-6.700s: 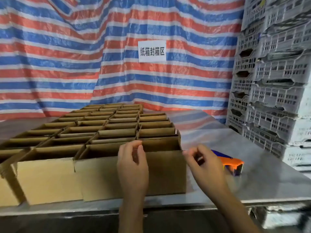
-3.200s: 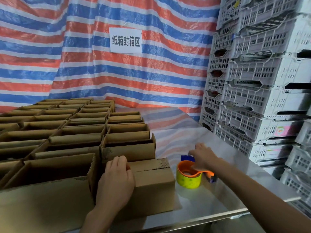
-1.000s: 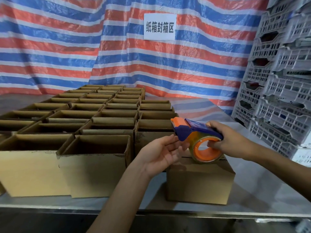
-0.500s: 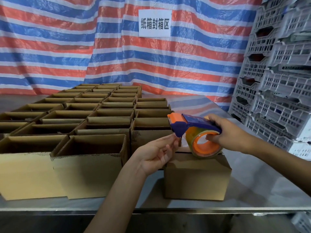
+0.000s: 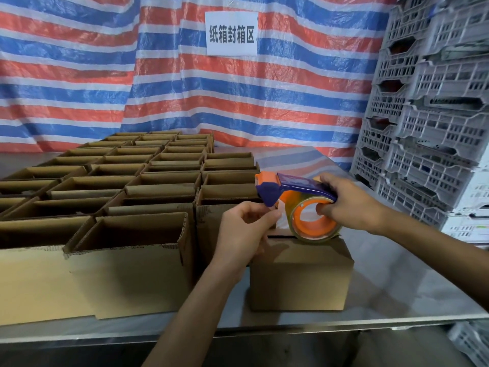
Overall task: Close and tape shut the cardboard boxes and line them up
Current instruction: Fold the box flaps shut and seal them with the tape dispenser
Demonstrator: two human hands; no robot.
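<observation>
A closed cardboard box (image 5: pixel 301 274) stands alone near the table's front edge, right of the open boxes. Over its top my right hand (image 5: pixel 352 205) grips an orange and blue tape dispenser (image 5: pixel 299 200), the roll resting on the box's flaps. My left hand (image 5: pixel 246 229) pinches the free end of clear tape just under the dispenser's blue head, at the box's left top corner. Many open cardboard boxes (image 5: pixel 132 234) fill the table to the left in rows.
The steel table (image 5: pixel 397 282) has bare surface right of the closed box. Stacked grey plastic crates (image 5: pixel 436 115) rise at the right. A striped tarp (image 5: pixel 105 75) with a white sign (image 5: pixel 231 33) hangs behind.
The dispenser has come down onto the closed box's top. My left hand went from open under the dispenser head to pinching the tape end.
</observation>
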